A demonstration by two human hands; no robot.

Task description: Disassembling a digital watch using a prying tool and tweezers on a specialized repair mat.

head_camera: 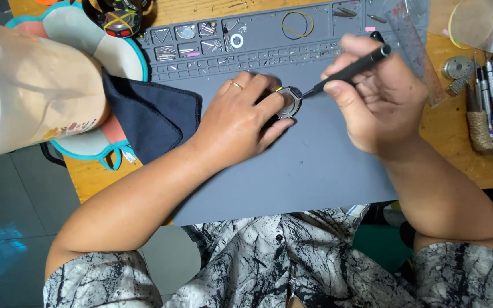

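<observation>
My left hand (241, 117), a ring on one finger, presses a small round metal watch case (289, 102) down on the grey work mat (315, 165), fingers wrapped around it. In my right hand (375, 94) is a thin black screwdriver (352, 69), held like a pen, its tip touching the right edge of the watch case. Most of the case is hidden under my left fingers.
The mat's far edge has small compartments (201, 48) with screws, a white ring and a yellow rubber band (298, 24). A dark blue cloth (149, 117) lies left. A clear plastic jug (24, 91) stands at far left. Metal tools (489, 94) and a clear ruler (415, 45) lie right.
</observation>
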